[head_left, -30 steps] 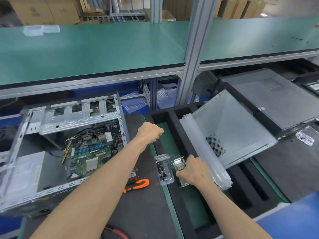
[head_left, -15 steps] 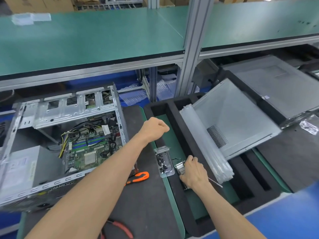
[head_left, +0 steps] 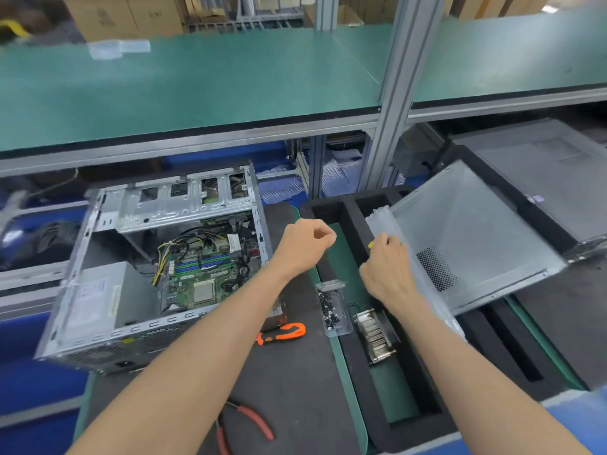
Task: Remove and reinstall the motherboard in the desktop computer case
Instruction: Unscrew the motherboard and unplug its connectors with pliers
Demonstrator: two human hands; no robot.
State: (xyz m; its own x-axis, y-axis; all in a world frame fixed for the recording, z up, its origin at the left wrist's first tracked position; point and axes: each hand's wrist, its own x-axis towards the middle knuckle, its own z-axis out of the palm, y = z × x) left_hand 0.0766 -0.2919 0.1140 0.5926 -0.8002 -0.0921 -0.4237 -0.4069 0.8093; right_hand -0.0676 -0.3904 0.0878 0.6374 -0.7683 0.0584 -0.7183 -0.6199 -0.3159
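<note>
Open case (head_left: 98, 290) at our 9 o'clock, motherboard (head_left: 197, 277) seated inside, partly under cables. Our left hand (head_left: 303, 246) fisted, holding nothing. Our right hand (head_left: 387, 270) curled at 1 o'clock around small yellow-tipped item (head_left: 370, 245), mostly hidden; we cannot identify it.

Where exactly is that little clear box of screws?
Start at the open computer case on the left, then look right, past the orange-handled tool. The clear screw box lies at the black foam tray's near-left edge, beside a finned heatsink; it alone is transparent.
</note>
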